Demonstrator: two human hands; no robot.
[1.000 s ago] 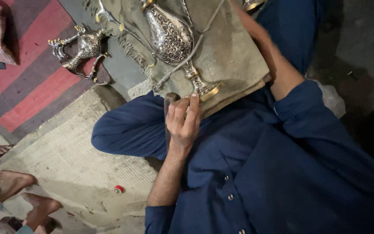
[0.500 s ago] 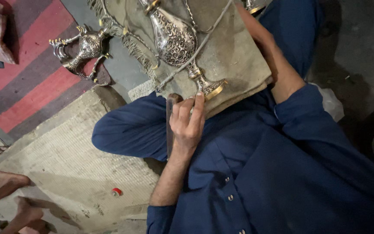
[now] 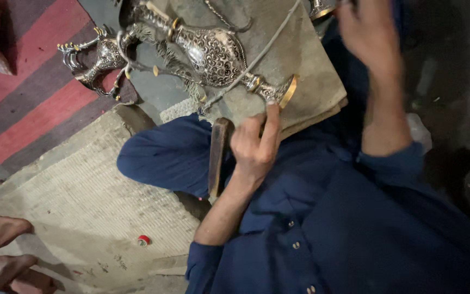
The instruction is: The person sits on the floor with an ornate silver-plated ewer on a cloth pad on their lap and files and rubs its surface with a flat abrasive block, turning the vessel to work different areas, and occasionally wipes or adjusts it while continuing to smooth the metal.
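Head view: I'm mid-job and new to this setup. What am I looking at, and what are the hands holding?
There is no machine here. One camera worn on the person's head looks down at their lap and two bare hands. An engraved metal vase lies on its side on a padded cloth, with a cord across it. The left hand grips a dark wooden tool, its forefinger touching the vase's foot. The right hand is raised and blurred, so its grip is unclear. A second ornate metal piece lies on the striped rug.
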